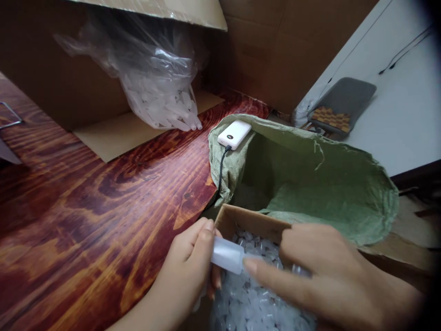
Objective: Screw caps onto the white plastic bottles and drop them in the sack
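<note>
My left hand (188, 266) and my right hand (320, 276) meet over a small cardboard box (248, 220) filled with several small clear plastic pieces (248, 303). Between them is a frosted clear plastic tube (227, 254). The left thumb and fingers pinch its left end. My right index finger touches its right end, and the rest of that hand curls over the box.
A green woven sack (310, 184) stands open behind the box, with a white power bank (234, 134) and its black cable on the sack's rim. A clear bag of plastic tubes (161, 101) spills from a big carton on the wooden table (86, 193). At right, a white surface holds a grey tray (341, 105).
</note>
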A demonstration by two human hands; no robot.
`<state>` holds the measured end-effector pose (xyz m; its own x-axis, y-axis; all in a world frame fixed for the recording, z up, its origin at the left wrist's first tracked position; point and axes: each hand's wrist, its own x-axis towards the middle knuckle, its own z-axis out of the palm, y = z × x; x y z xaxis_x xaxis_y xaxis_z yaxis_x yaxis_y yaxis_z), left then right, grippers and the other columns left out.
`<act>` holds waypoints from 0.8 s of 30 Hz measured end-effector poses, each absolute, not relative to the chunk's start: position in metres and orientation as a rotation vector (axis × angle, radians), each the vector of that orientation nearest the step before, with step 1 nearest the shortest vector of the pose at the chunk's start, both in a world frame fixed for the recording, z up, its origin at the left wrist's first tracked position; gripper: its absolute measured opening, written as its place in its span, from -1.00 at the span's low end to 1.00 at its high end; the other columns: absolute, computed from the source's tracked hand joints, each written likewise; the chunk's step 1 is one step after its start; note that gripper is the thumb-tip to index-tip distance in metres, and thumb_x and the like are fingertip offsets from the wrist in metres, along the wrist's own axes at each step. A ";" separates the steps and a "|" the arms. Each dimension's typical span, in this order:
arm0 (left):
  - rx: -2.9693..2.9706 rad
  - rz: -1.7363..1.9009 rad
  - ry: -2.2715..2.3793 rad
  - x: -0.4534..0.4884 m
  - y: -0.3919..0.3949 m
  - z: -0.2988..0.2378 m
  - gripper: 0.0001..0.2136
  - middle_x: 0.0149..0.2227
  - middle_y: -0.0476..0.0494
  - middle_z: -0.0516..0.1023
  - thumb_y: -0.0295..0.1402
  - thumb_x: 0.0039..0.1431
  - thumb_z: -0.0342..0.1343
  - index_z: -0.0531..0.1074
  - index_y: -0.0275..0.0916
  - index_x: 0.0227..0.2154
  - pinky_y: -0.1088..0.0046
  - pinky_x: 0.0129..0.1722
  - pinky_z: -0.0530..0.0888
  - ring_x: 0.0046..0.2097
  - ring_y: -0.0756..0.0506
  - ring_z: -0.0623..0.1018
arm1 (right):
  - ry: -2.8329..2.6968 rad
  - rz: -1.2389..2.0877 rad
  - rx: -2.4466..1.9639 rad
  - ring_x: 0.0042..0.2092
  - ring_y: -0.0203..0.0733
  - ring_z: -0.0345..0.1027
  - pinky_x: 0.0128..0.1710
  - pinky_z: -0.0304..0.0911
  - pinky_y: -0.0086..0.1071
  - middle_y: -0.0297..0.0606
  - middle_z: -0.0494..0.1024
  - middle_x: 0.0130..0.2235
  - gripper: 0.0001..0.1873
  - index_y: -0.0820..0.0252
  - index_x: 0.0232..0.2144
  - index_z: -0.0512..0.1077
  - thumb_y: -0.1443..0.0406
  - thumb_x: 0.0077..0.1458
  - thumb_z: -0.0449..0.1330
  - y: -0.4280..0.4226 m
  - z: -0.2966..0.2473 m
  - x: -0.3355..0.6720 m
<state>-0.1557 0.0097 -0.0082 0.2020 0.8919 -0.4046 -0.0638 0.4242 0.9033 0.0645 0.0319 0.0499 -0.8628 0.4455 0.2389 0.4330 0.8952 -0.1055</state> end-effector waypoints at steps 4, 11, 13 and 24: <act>0.887 0.780 1.202 -0.157 0.010 -0.004 -0.58 -0.75 0.06 0.33 0.00 0.28 -0.14 0.29 -0.22 -0.51 0.67 -0.76 0.23 -0.74 0.07 0.30 | -2.824 0.119 -0.720 -0.51 -0.21 0.14 -0.51 -0.08 -0.30 -0.34 0.29 -0.49 -0.35 0.27 0.14 0.24 -0.09 0.33 -0.21 0.031 0.048 0.064; 0.891 0.773 1.266 -0.154 0.012 0.003 -0.61 -0.76 0.07 0.33 -0.06 0.30 -0.16 0.29 -0.22 -0.50 0.68 -0.73 0.23 -0.74 0.08 0.29 | -2.787 0.067 -0.748 -0.51 -0.21 0.15 -0.51 -0.08 -0.29 -0.34 0.29 -0.52 -0.32 0.32 0.01 0.35 -0.12 0.31 -0.20 0.032 0.049 0.065; 0.918 0.769 1.236 -0.155 0.012 0.001 -0.60 -0.75 0.06 0.33 -0.04 0.29 -0.14 0.30 -0.22 -0.51 0.67 -0.73 0.24 -0.73 0.07 0.31 | -2.757 0.061 -0.736 -0.49 -0.20 0.17 -0.49 -0.06 -0.29 -0.32 0.32 -0.49 -0.35 0.34 -0.01 0.34 -0.12 0.28 -0.11 0.030 0.051 0.060; 0.945 0.786 1.326 -0.152 0.011 0.004 -0.64 -0.75 0.05 0.34 -0.07 0.28 -0.12 0.29 -0.21 -0.49 0.64 -0.72 0.21 -0.74 0.05 0.30 | -2.658 0.328 -1.050 -0.45 -0.20 0.26 -0.45 0.05 -0.30 -0.29 0.42 -0.47 -0.53 0.25 -0.38 0.41 0.12 0.39 -0.14 0.017 0.035 0.034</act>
